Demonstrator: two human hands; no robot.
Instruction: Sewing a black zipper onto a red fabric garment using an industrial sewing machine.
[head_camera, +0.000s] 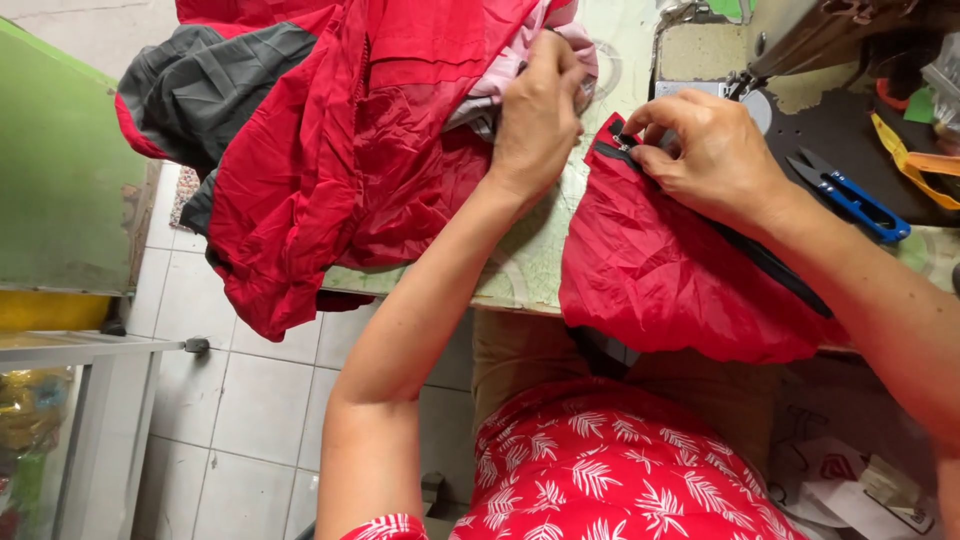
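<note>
There is only one view — the camera sits on the person's head and looks almost straight down. It is close, so both forearms fill much of the picture. The left hand (540, 110) and the right hand (710, 150) are near the top middle, a little away from the body. Below the hands are the person's lap and patterned red shirt (620, 470). To the left of the hands the view drops past the table edge (520, 290) to the tiled floor (250, 400) — far lower down.

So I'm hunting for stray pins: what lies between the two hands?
In the head view, only a bare strip of pale patterned tabletop separates the left hand from the right hand.
</note>
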